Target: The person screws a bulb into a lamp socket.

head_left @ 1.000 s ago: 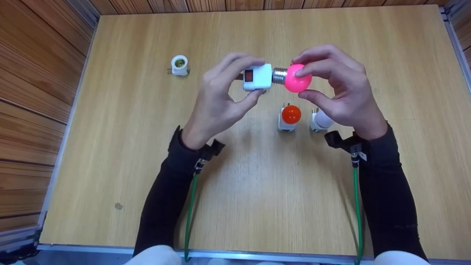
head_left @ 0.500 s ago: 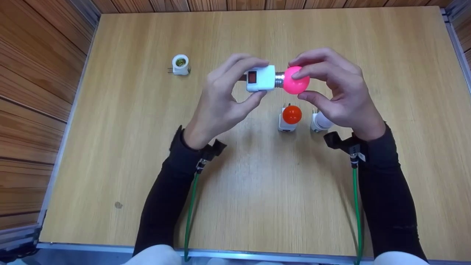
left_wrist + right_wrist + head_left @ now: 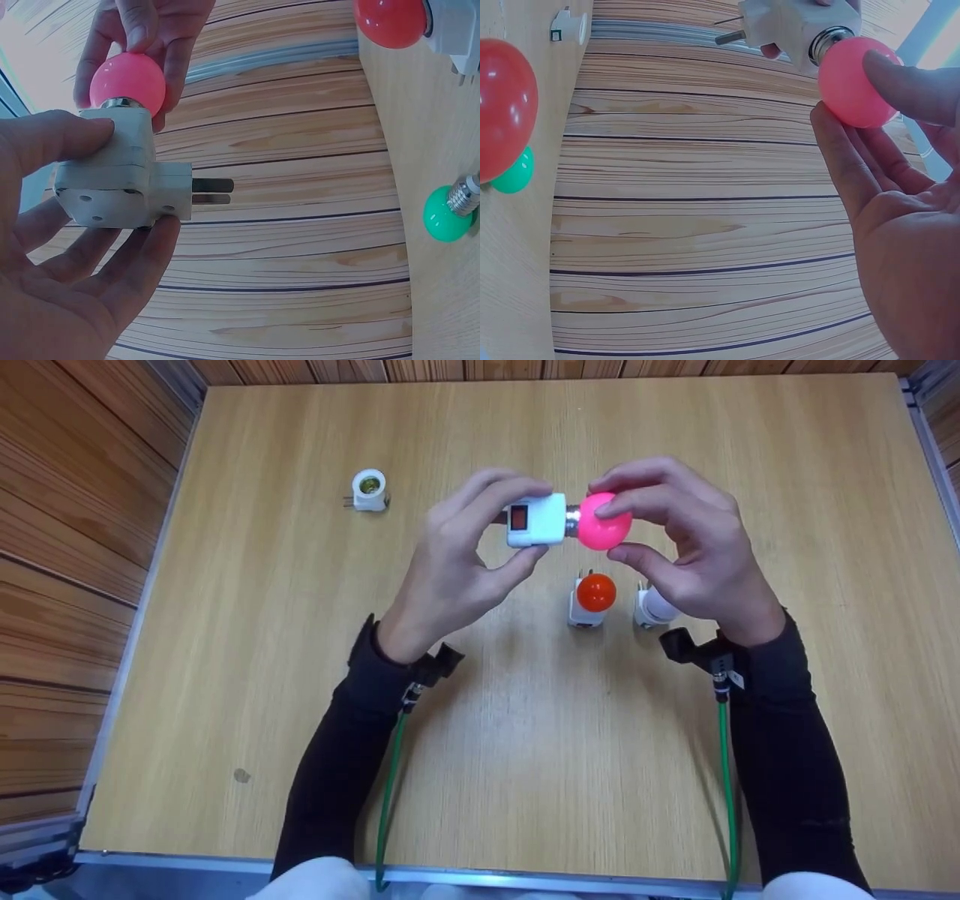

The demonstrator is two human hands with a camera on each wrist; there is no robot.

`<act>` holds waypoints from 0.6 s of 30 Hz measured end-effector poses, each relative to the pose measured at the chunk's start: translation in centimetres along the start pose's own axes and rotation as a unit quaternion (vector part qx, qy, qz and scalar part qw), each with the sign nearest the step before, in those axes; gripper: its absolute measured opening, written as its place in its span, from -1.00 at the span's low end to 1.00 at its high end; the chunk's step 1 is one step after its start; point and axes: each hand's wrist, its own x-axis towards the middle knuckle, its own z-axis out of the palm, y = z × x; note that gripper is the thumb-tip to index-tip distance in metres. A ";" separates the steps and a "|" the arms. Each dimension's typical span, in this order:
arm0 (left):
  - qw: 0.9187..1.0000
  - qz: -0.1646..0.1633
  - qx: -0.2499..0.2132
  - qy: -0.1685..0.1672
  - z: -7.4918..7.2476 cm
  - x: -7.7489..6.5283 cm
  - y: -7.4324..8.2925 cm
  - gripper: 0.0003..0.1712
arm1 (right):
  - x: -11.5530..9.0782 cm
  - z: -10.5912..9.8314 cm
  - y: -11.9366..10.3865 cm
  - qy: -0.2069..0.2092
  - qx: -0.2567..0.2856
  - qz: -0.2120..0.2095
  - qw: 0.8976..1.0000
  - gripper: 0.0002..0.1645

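Observation:
My left hand (image 3: pixel 459 559) grips a white plug-in lamp socket (image 3: pixel 541 525) with a dark red switch, its two prongs (image 3: pixel 214 186) pointing away from the palm in the left wrist view. Thumb and fingers of my right hand (image 3: pixel 694 536) hold a pink light bulb (image 3: pixel 600 534) by its round end. The bulb's metal screw base (image 3: pixel 572 520) sits partly inside the socket's mouth, with a short strip of metal showing. Both are held up above the wooden table (image 3: pixel 525 735).
Below the hands stand a socket with a red-orange bulb (image 3: pixel 596 592) and a socket with a white bulb (image 3: pixel 660 606), partly behind my right hand. Another white socket (image 3: pixel 369 491) lies farther left, its mouth upward. A green bulb (image 3: pixel 448 215) lies on the table.
The socket has moved slightly right toward the pink bulb. Less of the bulb's screw base shows now, as it has gone deeper into the socket.

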 end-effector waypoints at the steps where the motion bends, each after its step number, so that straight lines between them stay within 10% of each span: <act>1: 1.000 0.000 0.001 0.000 0.0 0.0 0.0 -0.55 | 0.0 0.0 0.0 0.000 0.001 0.001 1.000 -0.68; 18: 1.000 -0.006 -0.007 0.000 0.0 -0.1 0.0 -0.56 | 0.0 0.2 0.2 0.000 0.003 0.007 1.000 -0.64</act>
